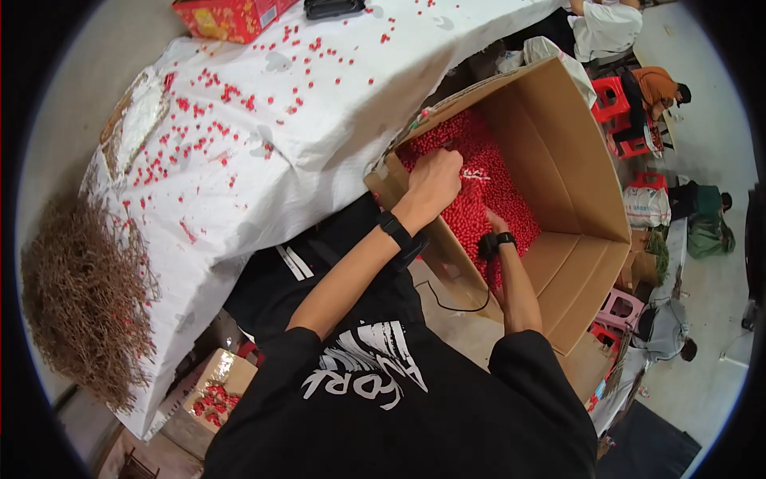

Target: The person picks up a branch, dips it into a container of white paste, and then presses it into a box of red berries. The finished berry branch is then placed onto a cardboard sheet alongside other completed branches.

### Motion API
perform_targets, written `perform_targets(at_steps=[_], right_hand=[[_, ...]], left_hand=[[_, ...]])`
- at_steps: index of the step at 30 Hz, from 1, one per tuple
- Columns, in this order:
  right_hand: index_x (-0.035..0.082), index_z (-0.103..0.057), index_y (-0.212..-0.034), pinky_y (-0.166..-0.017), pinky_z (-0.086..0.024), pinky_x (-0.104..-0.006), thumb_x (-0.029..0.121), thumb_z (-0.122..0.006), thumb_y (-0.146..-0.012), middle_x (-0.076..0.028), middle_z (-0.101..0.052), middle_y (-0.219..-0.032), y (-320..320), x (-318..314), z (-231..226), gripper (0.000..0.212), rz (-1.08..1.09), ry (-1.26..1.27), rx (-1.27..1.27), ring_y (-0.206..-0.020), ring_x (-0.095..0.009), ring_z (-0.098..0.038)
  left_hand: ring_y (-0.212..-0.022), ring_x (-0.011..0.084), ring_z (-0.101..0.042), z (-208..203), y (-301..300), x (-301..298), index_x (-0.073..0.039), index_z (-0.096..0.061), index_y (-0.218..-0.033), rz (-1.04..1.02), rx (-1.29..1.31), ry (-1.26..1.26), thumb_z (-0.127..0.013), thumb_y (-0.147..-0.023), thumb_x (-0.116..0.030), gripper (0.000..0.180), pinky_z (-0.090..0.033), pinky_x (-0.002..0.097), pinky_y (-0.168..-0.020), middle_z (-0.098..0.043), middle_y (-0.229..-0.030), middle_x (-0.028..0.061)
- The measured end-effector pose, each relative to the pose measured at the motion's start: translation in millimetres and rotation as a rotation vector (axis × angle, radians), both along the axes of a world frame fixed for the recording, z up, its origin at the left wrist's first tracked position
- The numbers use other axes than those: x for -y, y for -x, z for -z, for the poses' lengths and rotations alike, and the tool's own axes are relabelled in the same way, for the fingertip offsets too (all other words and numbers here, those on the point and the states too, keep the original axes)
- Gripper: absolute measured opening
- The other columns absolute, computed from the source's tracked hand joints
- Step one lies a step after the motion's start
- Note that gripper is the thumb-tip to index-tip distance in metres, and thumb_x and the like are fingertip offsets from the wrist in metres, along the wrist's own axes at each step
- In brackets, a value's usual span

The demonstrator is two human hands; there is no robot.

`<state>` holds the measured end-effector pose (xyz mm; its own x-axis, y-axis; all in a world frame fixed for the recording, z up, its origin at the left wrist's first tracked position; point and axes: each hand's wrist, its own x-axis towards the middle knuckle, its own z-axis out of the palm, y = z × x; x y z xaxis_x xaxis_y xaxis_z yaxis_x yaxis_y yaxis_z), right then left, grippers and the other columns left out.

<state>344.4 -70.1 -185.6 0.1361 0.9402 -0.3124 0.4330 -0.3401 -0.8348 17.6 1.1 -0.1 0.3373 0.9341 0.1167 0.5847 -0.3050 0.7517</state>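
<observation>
A large open cardboard box [558,152] holds a deep heap of small red berries [507,188]. My left hand [436,177] is over the heap near the box's left side, its fingers curled closed; what they hold, if anything, is hidden. A thin white strip [476,173] lies on the berries just right of that hand. My right hand [496,223] reaches down into the berries on the near side, a black band around its wrist. The fingers of the right hand are mostly buried or out of sight.
To the left, a table under a white sheet [335,104] bears scattered red berries, a red carton [231,17] and a black tray [333,8]. A pile of bare brown twigs [88,303] hangs at its edge. Several people sit at tables on the far right.
</observation>
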Motion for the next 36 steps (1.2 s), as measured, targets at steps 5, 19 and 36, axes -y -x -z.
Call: perform_targets(at_steps=[5,19,36], right_hand=[[0.009,-0.057,-0.134,-0.092,-0.047,-0.0389,0.011,-0.058,-0.087,-0.009,-0.064,-0.124,-5.8,8.2,-75.7,0.047,-0.018,0.18,-0.286,-0.11,-0.023,-0.06],[0.001,-0.06,-0.118,-0.091,-0.048,-0.0428,0.003,-0.044,-0.082,-0.025,-0.063,-0.107,114.2,-54.7,-236.4,0.039,0.209,-0.379,0.979,-0.104,-0.043,-0.059],[0.002,-0.051,-0.136,-0.096,-0.047,-0.0393,0.012,-0.053,-0.083,-0.019,-0.064,-0.121,-37.7,-7.3,29.3,0.054,-0.261,0.121,0.216,-0.11,-0.031,-0.061]], left_hand=[[-0.076,0.0424,-0.065,-0.8,0.3,-1.6,0.004,-0.063,-0.073,-0.043,0.032,-0.065,-0.06,-0.078,-0.004,0.01,-0.054,0.05,-0.068,-0.063,-0.075,0.0266],[-0.076,0.0425,-0.065,-1.9,2.3,-0.9,0.005,-0.061,-0.072,0.069,-0.047,-0.1,-0.059,-0.075,-0.001,0.007,-0.053,0.0495,-0.069,-0.063,-0.075,0.0266],[-0.076,0.037,-0.067,-2.8,-7.9,-6.3,0.0,-0.07,-0.087,0.071,0.112,0.091,-0.07,-0.082,-0.01,0.012,-0.053,0.0431,-0.069,-0.068,-0.08,0.0212]])
